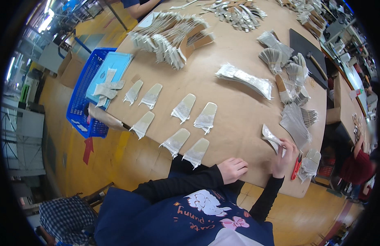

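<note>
My right hand (283, 159) pinches a whitish curved strip (273, 137) with a frayed end, above the right part of the table. My left hand (233, 170) rests at the near table edge with its fingers curled, and nothing shows in them. To the left lie several pale tapered pieces (204, 118) with frayed wide ends, spaced apart. Right beside my right hand are a red-handled tool (296, 167) and a small stack of tapered pieces (310, 165). A fanned grey-white stack (295, 123) lies just beyond that hand.
Brown-covered table (235, 123). A long white bundle (245, 80) lies mid-table; a large bundle pile (169, 39) stands far left. A hammer (317, 65) lies on a black mat (300, 43). A blue basket (81, 94) sits at the left edge. Another person's arm (140, 8) shows beyond.
</note>
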The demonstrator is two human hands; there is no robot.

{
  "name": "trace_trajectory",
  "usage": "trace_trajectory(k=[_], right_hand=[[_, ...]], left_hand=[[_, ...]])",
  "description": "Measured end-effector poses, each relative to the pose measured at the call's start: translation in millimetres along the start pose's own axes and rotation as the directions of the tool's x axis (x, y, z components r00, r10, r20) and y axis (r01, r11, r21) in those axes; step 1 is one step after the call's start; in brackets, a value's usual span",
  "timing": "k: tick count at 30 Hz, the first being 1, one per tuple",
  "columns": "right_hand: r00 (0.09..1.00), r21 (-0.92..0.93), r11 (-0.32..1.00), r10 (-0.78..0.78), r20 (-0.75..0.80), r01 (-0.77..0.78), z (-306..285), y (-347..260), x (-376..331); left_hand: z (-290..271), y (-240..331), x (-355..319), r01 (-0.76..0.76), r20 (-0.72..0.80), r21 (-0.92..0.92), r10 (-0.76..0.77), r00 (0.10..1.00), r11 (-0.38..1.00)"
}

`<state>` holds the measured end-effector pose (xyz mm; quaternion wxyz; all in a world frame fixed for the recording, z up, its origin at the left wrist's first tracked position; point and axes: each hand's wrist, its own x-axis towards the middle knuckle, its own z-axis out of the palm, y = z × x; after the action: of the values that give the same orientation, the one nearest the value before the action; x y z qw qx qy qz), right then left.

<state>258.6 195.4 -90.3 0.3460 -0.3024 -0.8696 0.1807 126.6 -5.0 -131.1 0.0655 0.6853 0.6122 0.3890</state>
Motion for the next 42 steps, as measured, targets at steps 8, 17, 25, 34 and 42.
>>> trace_trajectory(k=[8,17,25,34,42], right_hand=[[0.960,-0.117,0.992,-0.018,0.280,0.053,39.8,-32.4,-27.4],[0.947,0.036,0.998,0.034,0.318,-0.048,37.7,-47.3,-16.8],[0.962,0.080,0.995,0.030,0.271,-0.053,34.4,-43.4,-20.8],[0.886,0.280,0.845,0.461,0.054,-0.457,-4.9,-5.5,-48.1],[0.779,0.697,0.583,0.624,-0.056,-0.417,4.7,-2.5,-57.6]], left_hand=[[-56.4,15.7,9.0,0.047,-0.209,-0.483,-0.167,0.963,0.875],[-162.5,-127.7,-15.2,0.713,-0.561,0.249,-0.503,0.658,0.655],[-154.4,-133.1,-18.5,0.785,-0.499,0.218,-0.625,0.601,0.580],[-147.0,-54.4,20.4,0.431,-0.048,-0.063,-0.434,0.899,0.900],[-98.4,-41.7,66.0,0.289,0.081,-0.107,-0.282,0.956,0.951]])
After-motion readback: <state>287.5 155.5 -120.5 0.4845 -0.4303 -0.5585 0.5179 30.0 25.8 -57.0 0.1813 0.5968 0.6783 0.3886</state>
